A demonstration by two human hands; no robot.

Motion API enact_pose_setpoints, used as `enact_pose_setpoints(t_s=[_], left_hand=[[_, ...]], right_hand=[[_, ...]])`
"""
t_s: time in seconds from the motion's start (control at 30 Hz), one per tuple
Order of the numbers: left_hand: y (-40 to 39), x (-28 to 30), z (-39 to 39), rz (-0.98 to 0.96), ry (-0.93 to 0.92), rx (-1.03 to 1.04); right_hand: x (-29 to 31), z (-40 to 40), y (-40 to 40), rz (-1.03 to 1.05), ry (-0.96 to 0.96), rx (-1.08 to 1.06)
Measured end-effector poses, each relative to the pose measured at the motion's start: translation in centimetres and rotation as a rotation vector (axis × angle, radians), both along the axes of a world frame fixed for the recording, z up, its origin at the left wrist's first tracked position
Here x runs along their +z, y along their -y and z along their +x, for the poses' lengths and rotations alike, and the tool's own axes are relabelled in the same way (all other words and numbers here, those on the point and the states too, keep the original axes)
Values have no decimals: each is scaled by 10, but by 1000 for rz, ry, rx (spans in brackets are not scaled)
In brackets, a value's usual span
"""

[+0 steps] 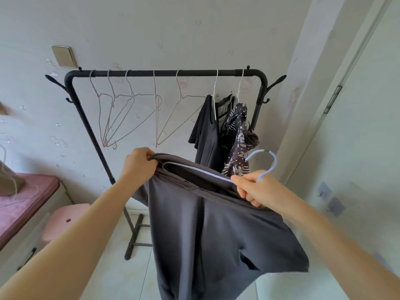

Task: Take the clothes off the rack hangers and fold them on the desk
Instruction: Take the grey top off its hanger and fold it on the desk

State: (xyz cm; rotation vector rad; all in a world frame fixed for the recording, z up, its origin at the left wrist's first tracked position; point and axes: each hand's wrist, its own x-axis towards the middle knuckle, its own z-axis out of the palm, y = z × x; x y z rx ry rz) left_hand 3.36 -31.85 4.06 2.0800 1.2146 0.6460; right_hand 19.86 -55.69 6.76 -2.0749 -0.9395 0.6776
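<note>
- Head view, nearest first: the grey garment (205, 224) hangs between both hands in front of the rack, off the rail but not yet off the blue hanger (216, 173). Its long lower part droops out of the bottom of the frame, so it could drag on the floor or get trodden on if it is carried low.
- Right hand (257, 187): its grip is closed around the hanger just below the hook, with cloth under the fingers. If cloth is pinched along with the wire, pulling the hanger out would probably tug the garment along or stretch its opening.
- Left hand (139, 162): its grip is closed on the garment's top edge, thumb and fingers curled over the hem. That is the only hold on the cloth itself; if it slackens as the hanger slides free, I judge the garment drops.
- The hanger's far shoulder sits inside the opening near the left hand. It may snag the seam there if drawn out sideways instead of tilted.
- The open hook points up and back toward the patterned garment (238, 146) just behind. A careless swing could catch it and pull it down.
- Farther back, the black top (205, 131) hangs askew on its white hanger (215, 98), looking ready to slip off.
- On the rail (164, 72), the empty hangers (121, 118) crowd and overlap at the left; rehanging the blue one among them could tangle it.
- No surface for folding is clearly in view; the carry is unjudged.
</note>
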Motion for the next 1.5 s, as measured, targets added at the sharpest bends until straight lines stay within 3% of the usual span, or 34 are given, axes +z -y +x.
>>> enact_pose_setpoints(t_s=[0.13,0.27,0.43,0.5,0.77,0.97,1.1,1.23,1.5], left_hand=[[-15,-10,-23,-93,106,-23],[-7,-18,-31,-409,302,-22],[17,-33,-37,-976,674,68],[22,-32,-32,-1054,750,92],[3,-27,-32,-1076,845,159],[-29,-28,-45,-1049,908,146],[-58,-24,-47,-964,897,142],[-91,-23,-44,-882,871,229],[-134,-9,-19,-764,815,302]], right_hand=[[5,7,6,40,-199,40],[-7,12,6,117,-325,113],[-17,8,-12,273,-508,-34],[-16,2,-29,344,-568,-72],[-2,-20,-98,573,-639,-181],[0,-4,-144,394,-616,-265],[11,28,-182,383,-659,-268],[38,67,-226,331,-489,-256],[72,142,-319,319,-348,-224]])
